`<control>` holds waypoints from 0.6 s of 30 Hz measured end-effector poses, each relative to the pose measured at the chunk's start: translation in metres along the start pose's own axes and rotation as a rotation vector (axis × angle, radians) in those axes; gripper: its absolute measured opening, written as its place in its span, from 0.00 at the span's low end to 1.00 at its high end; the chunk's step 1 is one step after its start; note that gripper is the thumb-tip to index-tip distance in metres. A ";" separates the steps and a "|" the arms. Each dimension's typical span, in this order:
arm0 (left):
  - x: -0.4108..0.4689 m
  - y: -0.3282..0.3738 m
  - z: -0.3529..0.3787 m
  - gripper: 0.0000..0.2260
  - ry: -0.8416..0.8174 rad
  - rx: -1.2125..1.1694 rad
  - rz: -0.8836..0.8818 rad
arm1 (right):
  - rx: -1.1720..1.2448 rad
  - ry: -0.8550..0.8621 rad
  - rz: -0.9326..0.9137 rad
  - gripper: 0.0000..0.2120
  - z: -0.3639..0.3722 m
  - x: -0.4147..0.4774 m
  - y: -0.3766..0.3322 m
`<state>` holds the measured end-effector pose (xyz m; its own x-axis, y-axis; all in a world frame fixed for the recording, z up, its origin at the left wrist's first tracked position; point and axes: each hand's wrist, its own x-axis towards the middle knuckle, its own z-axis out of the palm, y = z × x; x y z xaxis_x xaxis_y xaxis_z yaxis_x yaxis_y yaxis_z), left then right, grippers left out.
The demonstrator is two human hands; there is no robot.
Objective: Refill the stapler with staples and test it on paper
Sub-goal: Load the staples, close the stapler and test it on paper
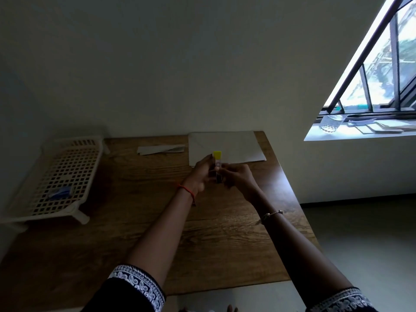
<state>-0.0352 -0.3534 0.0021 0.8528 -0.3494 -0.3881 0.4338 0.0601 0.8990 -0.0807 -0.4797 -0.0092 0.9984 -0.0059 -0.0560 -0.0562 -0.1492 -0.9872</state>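
Bare wooden table [139, 221] open across the middle and near edge, from 9 o'clock round to 5 o'clock of the joined hands. Blocked at 9 o'clock by a cream basket [58, 176] on the table's left edge, a small blue item [60, 193] inside. Narrow folded paper [161, 149] lying flat at 11 o'clock, well apart from the basket, with a clear lane between. Wide paper sheets [234, 145] flat at 12 o'clock, just beyond the left hand [200, 174] and right hand [238, 179], which meet around a stapler [217, 167]. Wall close behind at 12 o'clock; table edge near at 3 o'clock.
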 end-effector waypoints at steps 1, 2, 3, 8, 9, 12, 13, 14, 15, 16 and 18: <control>-0.001 0.001 -0.001 0.15 -0.020 -0.036 -0.020 | -0.004 0.004 -0.008 0.11 0.001 0.001 -0.001; -0.001 0.001 -0.002 0.20 -0.041 -0.065 -0.025 | -0.011 0.002 -0.012 0.11 0.001 0.001 -0.001; 0.002 0.000 -0.004 0.25 -0.060 -0.067 -0.015 | -0.014 0.003 -0.010 0.12 0.001 0.001 -0.002; -0.001 0.001 -0.010 0.41 -0.180 0.027 0.017 | -0.004 0.025 0.036 0.12 0.003 0.002 -0.002; -0.002 0.001 -0.010 0.36 -0.185 0.068 0.025 | 0.004 0.029 0.035 0.12 0.004 0.002 -0.003; -0.003 0.001 -0.009 0.10 -0.111 0.142 0.039 | 0.000 0.060 0.045 0.09 0.005 0.005 -0.005; -0.004 0.000 -0.009 0.07 -0.088 0.132 0.037 | -0.006 0.071 0.056 0.08 0.005 0.007 -0.006; -0.005 0.000 -0.010 0.05 -0.071 0.107 0.036 | -0.015 0.074 0.062 0.09 0.005 0.008 -0.005; -0.005 -0.001 -0.010 0.05 -0.055 0.081 0.035 | -0.022 0.071 0.068 0.11 0.005 0.011 -0.004; -0.004 -0.003 -0.011 0.04 -0.039 0.064 0.033 | -0.026 0.062 0.068 0.12 0.005 0.013 -0.003; -0.001 -0.006 -0.013 0.03 -0.001 0.041 0.039 | -0.028 0.034 0.057 0.11 0.006 0.016 -0.003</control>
<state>-0.0345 -0.3412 -0.0056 0.8683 -0.3485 -0.3529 0.3885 0.0356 0.9208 -0.0643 -0.4733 -0.0082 0.9931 -0.0484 -0.1067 -0.1136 -0.1751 -0.9780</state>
